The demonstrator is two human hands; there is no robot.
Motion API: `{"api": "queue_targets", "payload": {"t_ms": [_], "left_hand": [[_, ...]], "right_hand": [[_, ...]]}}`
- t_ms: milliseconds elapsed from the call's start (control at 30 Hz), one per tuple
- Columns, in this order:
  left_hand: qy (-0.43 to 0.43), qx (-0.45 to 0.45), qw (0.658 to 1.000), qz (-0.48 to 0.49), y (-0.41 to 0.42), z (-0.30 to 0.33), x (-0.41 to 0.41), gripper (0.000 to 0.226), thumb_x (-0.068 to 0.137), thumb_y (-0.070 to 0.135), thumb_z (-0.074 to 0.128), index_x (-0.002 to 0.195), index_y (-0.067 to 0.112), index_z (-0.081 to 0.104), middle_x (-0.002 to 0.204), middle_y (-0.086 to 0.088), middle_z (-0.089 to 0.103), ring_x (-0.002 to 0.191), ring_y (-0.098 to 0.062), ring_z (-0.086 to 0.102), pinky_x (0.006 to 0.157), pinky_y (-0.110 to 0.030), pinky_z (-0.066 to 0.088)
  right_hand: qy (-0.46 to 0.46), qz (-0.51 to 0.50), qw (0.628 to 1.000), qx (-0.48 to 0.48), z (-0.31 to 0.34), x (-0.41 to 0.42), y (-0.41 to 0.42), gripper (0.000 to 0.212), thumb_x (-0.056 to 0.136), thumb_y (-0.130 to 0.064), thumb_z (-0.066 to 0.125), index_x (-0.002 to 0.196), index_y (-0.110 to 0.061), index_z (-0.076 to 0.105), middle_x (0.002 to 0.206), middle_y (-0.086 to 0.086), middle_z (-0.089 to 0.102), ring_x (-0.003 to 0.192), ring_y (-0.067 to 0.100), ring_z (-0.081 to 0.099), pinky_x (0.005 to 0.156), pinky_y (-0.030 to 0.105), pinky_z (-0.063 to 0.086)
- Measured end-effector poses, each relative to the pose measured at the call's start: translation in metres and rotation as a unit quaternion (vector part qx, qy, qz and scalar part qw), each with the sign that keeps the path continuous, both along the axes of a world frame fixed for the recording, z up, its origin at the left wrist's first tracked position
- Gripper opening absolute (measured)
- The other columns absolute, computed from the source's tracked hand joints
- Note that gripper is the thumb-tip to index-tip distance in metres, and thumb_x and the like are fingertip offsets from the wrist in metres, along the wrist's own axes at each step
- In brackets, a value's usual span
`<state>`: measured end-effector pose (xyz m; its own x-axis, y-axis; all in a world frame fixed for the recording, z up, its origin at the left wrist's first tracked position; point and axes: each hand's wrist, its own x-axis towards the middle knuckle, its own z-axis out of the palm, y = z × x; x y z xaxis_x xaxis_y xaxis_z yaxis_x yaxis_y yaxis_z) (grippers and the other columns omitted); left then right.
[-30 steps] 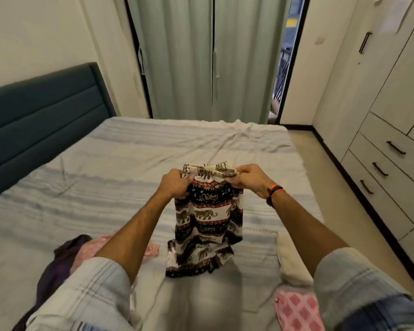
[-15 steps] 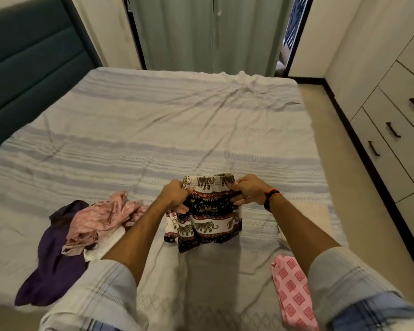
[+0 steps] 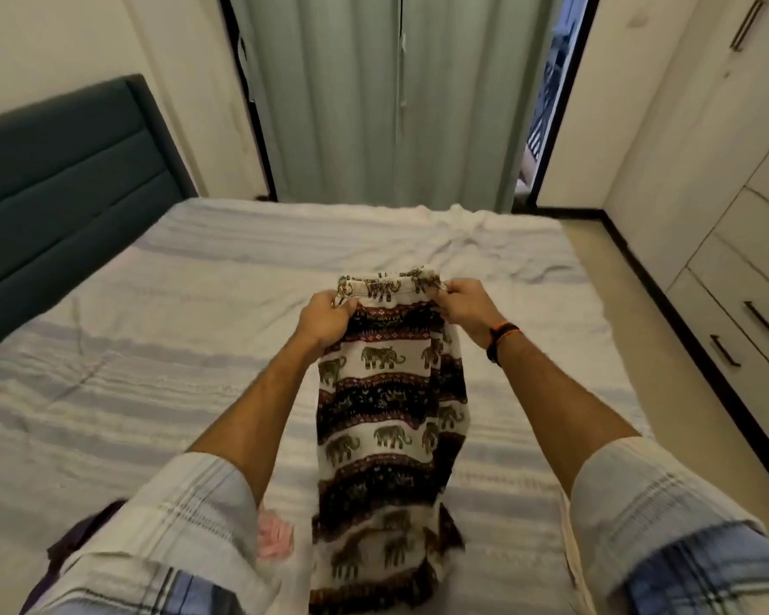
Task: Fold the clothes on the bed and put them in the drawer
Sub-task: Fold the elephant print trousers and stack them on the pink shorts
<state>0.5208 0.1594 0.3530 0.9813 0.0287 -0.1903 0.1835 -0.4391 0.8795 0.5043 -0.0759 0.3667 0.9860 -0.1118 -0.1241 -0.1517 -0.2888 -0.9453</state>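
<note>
The black-and-cream elephant-print cloth garment (image 3: 387, 419) has risen since the earlier frame and now hangs long above the grey-striped bed sheet (image 3: 152, 348). The left hand (image 3: 325, 319) and right hand (image 3: 465, 306) each pinch its waistband. Beyond the bed hang pale green curtains (image 3: 374, 104); white drawers (image 3: 738, 312) stand at its right.

No words, labels, brand names or numbers can be read anywhere in the view
</note>
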Motion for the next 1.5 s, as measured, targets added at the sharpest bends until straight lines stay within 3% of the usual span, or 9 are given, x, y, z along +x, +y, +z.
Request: {"api": "queue_targets", "payload": {"t_ms": [100, 267, 533, 733, 900, 1000, 1233, 1400, 1500], "left_hand": [[-0.087, -0.006, 0.996, -0.004, -0.007, 0.075, 0.036, 0.021, 0.096, 0.033, 0.057, 0.108, 0.017, 0.064, 0.106, -0.005, 0.071, 0.1, -0.026, 0.066, 0.091, -0.047, 0.054], [-0.242, -0.024, 0.97, -0.006, -0.013, 0.194, 0.072, 0.01, 0.098, 0.027, 0.055, 0.101, 0.02, 0.061, 0.1, -0.008, 0.07, 0.097, -0.029, 0.066, 0.087, -0.05, 0.055], [-0.378, -0.065, 0.923, -0.017, -0.014, 0.288, 0.036, 0.019, 0.098, 0.028, 0.055, 0.11, 0.016, 0.063, 0.101, -0.004, 0.07, 0.094, -0.024, 0.067, 0.083, -0.049, 0.057], [-0.34, -0.034, 0.94, -0.013, -0.011, 0.223, -0.023, 0.012, 0.098, 0.022, 0.055, 0.105, 0.018, 0.064, 0.095, 0.002, 0.069, 0.091, -0.019, 0.065, 0.081, -0.04, 0.056], [-0.218, 0.029, 0.975, -0.017, 0.001, 0.103, -0.08, 0.014, 0.095, 0.019, 0.058, 0.103, 0.012, 0.067, 0.098, -0.006, 0.071, 0.093, -0.025, 0.065, 0.085, -0.043, 0.054], [-0.128, 0.049, 0.989, -0.046, 0.004, 0.028, -0.123, 0.016, 0.095, 0.023, 0.059, 0.099, 0.011, 0.068, 0.095, -0.009, 0.072, 0.091, -0.027, 0.067, 0.082, -0.044, 0.055], [0.018, 0.103, 0.988, -0.118, 0.006, -0.091, -0.216, 0.022, 0.098, 0.028, 0.057, 0.106, 0.01, 0.065, 0.103, -0.008, 0.068, 0.095, -0.026, 0.065, 0.074, -0.032, 0.052], [0.055, 0.17, 0.974, -0.142, 0.0, -0.127, -0.278, 0.028, 0.099, 0.025, 0.054, 0.114, 0.003, 0.06, 0.09, -0.007, 0.062, 0.08, -0.022, 0.058, 0.06, -0.027, 0.038], [0.079, 0.192, 0.968, -0.14, -0.002, -0.143, -0.312, 0.029, 0.099, 0.026, 0.054, 0.113, 0.001, 0.061, 0.088, -0.006, 0.062, 0.076, -0.018, 0.055, 0.064, -0.027, 0.039]], "right_hand": [[-0.1, -0.005, 0.995, 0.012, 0.047, 0.06, -0.01, 0.041, 0.074, -0.054, 0.068, 0.076, -0.016, 0.053, 0.071, 0.006, 0.051, 0.07, 0.019, 0.049, 0.066, 0.036, 0.042], [-0.246, -0.046, 0.968, 0.02, 0.182, 0.076, 0.001, 0.02, 0.097, -0.014, 0.061, 0.078, -0.019, 0.056, 0.067, -0.011, 0.05, 0.059, -0.001, 0.044, 0.053, 0.008, 0.037], [-0.377, -0.028, 0.925, 0.035, 0.273, 0.029, 0.0, 0.013, 0.099, -0.012, 0.056, 0.106, -0.002, 0.061, 0.084, -0.006, 0.065, 0.067, -0.01, 0.061, 0.061, 0.01, 0.049], [-0.312, -0.023, 0.949, 0.033, 0.204, -0.037, 0.001, 0.009, 0.098, -0.011, 0.059, 0.101, -0.004, 0.064, 0.09, 0.001, 0.068, 0.083, 0.006, 0.064, 0.08, 0.024, 0.057], [-0.202, -0.022, 0.979, -0.009, 0.081, -0.098, -0.002, 0.018, 0.095, -0.013, 0.064, 0.081, -0.003, 0.058, 0.065, -0.004, 0.048, 0.061, 0.008, 0.043, 0.061, 0.027, 0.038], [-0.129, -0.01, 0.991, -0.033, -0.001, -0.136, -0.005, 0.036, 0.094, -0.024, 0.066, 0.066, -0.018, 0.044, 0.061, -0.007, 0.036, 0.06, 0.015, 0.033, 0.061, 0.036, 0.029], [0.037, 0.006, 0.998, -0.052, -0.139, -0.226, -0.014, 0.081, 0.07, -0.074, 0.062, 0.083, 0.006, 0.058, 0.074, 0.021, 0.059, 0.069, 0.031, 0.055, 0.067, 0.048, 0.05], [0.107, 0.016, 0.991, -0.075, -0.164, -0.288, -0.011, 0.031, 0.093, -0.033, 0.066, 0.078, -0.006, 0.061, 0.086, 0.022, 0.068, 0.083, 0.036, 0.066, 0.084, 0.058, 0.053], [0.127, 0.035, 0.986, -0.099, -0.181, -0.317, -0.014, 0.029, 0.093, -0.028, 0.066, 0.081, -0.003, 0.061, 0.08, 0.017, 0.066, 0.075, 0.031, 0.062, 0.08, 0.055, 0.054]]}}
